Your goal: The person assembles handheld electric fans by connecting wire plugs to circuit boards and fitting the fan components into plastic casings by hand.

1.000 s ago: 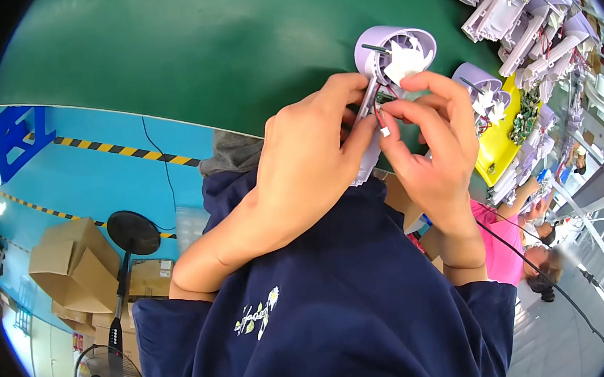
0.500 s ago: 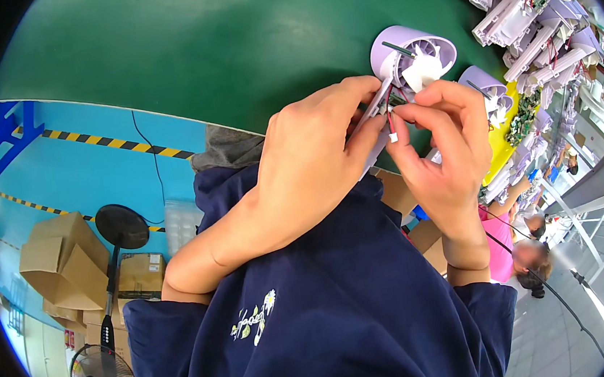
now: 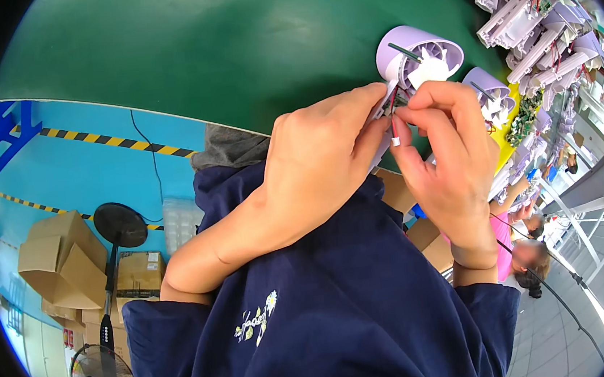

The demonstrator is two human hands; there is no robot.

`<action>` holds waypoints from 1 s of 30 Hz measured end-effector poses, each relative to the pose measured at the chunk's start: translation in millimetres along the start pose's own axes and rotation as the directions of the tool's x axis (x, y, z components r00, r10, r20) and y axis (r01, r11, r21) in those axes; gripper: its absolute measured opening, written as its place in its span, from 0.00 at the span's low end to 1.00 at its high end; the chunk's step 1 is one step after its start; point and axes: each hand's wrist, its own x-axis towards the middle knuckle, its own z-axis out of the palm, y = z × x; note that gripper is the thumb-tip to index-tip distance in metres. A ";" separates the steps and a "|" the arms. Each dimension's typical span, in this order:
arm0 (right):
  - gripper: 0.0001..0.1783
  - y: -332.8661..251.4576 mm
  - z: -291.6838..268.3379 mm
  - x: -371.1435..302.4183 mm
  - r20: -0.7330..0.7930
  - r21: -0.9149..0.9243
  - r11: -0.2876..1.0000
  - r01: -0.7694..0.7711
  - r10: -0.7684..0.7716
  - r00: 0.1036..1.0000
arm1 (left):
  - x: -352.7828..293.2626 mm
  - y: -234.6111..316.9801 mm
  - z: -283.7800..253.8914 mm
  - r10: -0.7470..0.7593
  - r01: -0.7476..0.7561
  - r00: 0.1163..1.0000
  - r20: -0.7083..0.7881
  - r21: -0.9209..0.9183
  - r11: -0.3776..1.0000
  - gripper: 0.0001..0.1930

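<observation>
A lilac plastic housing [image 3: 392, 50] with a round cup-like end lies at the table's edge, its narrow part reaching toward me. Inside the round end sits a white bladed part [image 3: 427, 72], and a dark rod [image 3: 404, 51] slants across it. My left hand [image 3: 323, 146] is closed round the narrow part, thumb and fingers on its sides. Thumb and forefinger of my right hand [image 3: 455, 155] pinch thin red and black wires [image 3: 393, 103] at the housing's opening. A small white connector [image 3: 396, 142] hangs from the wires by the right thumb. Fingers hide most of the inside.
A second lilac housing [image 3: 484, 84] lies just right of my hands. Beyond it are a yellow tray [image 3: 507, 143] with circuit boards [image 3: 526, 117] and a heap of similar housings [image 3: 519, 22]. The green table [image 3: 194, 46] stretches ahead. A person in pink [image 3: 502, 245] is at the right.
The housing and both hands have shifted slightly right. The right hand keeps its pinch on the wires, and the white connector has tilted a little beside the thumb.
</observation>
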 end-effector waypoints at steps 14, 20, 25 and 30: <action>0.10 9.6 -5.5 1.2 0.092 -0.007 1.000 -0.003 0.004 0.996 | 5.4 2.3 -0.9 -0.026 0.028 0.999 0.032 -0.062 0.998 0.15; 0.15 9.9 -1.4 -12.9 0.001 0.085 0.984 -0.154 0.154 0.988 | 6.9 9.7 -2.5 -0.103 0.106 0.993 0.054 -0.050 0.993 0.15; 0.15 9.7 3.2 -14.5 -0.011 0.119 0.978 -0.169 0.171 0.985 | 7.7 7.0 2.1 -0.078 0.077 0.997 -0.026 -0.052 0.996 0.14; 0.13 10.3 3.6 -12.7 -0.029 0.178 0.967 -0.182 0.190 0.981 | 12.0 12.9 2.3 -0.118 0.117 0.993 -0.024 -0.063 0.991 0.13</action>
